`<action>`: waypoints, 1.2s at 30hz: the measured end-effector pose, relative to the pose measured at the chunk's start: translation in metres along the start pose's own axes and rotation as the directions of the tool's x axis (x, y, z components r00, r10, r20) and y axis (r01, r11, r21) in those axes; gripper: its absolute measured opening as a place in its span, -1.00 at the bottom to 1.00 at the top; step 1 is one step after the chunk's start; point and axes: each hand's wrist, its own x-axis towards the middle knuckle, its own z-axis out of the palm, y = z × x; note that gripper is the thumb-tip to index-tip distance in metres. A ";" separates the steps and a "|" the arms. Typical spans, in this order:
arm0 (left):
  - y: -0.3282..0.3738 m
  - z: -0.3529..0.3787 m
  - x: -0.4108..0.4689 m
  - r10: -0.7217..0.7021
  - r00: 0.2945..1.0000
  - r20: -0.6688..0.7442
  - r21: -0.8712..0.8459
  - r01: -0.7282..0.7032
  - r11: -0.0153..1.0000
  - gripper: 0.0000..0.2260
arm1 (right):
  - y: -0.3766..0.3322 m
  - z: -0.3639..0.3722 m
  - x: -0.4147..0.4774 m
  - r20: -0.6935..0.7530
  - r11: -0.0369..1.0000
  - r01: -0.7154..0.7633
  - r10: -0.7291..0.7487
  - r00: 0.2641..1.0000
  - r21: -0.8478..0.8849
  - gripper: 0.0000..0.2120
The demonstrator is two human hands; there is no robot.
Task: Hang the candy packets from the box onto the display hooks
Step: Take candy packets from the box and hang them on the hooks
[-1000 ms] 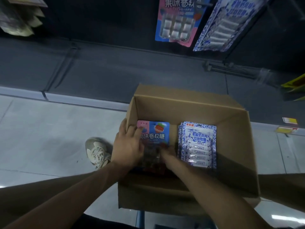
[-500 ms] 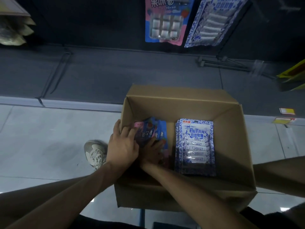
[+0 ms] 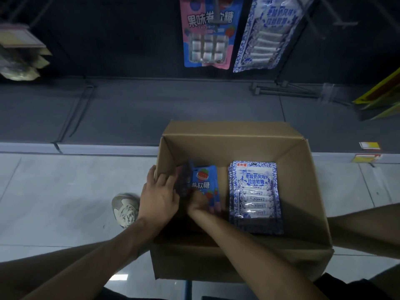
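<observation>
An open cardboard box (image 3: 303,191) stands in front of me. In its left half lies a stack of pink and blue candy packets (image 3: 205,180), tilted up on edge. My left hand (image 3: 158,198) reaches over the box's left wall and grips the stack's left side. Deeper in the box, my right hand (image 3: 198,201) holds the stack from below, its fingers mostly hidden. A stack of blue and white packets (image 3: 255,191) lies flat in the right half. Above, a pink and blue packet (image 3: 207,35) and a blue and white packet (image 3: 268,33) hang on display hooks.
A dark display wall rises behind the box, with an empty hook (image 3: 287,90) at right and yellow packets (image 3: 381,96) at the far right. More packets (image 3: 19,55) hang at upper left. My shoe (image 3: 124,210) rests on the pale tiled floor left of the box.
The pink and blue stack, flat a second ago, has been tipped up onto its left edge by both hands. The camera view has shifted slightly.
</observation>
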 end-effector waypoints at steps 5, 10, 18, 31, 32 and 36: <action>-0.001 -0.001 0.000 0.002 1.000 0.013 0.025 -0.003 1.000 -0.64 | 0.018 -0.020 0.005 -0.021 0.990 -0.117 0.119 0.993 0.078 -0.71; -0.003 0.003 0.000 0.015 1.000 -0.013 0.064 -0.014 0.998 -0.74 | 0.035 -0.057 0.004 0.050 0.950 -0.166 0.159 0.986 0.263 -0.82; 0.001 -0.003 0.006 0.040 0.993 -0.111 0.098 -0.029 0.995 -0.73 | 0.045 -0.146 -0.007 0.058 0.997 0.073 -0.072 0.996 -0.008 -0.68; 0.047 -0.063 0.054 -0.106 0.983 -0.147 -0.262 0.064 0.963 -0.67 | 0.018 -0.284 -0.058 0.136 0.929 0.267 -0.308 0.942 0.257 -0.81; 0.058 -0.076 0.057 -0.172 0.980 -0.100 -0.452 0.109 0.885 -0.68 | 0.015 -0.292 -0.062 0.148 0.919 0.270 -0.322 0.935 0.288 -0.80; 0.095 -0.118 0.068 -0.197 0.919 0.341 -0.919 0.370 0.137 -0.70 | 0.004 -0.315 -0.069 0.176 0.862 0.284 -0.384 0.906 0.420 -0.71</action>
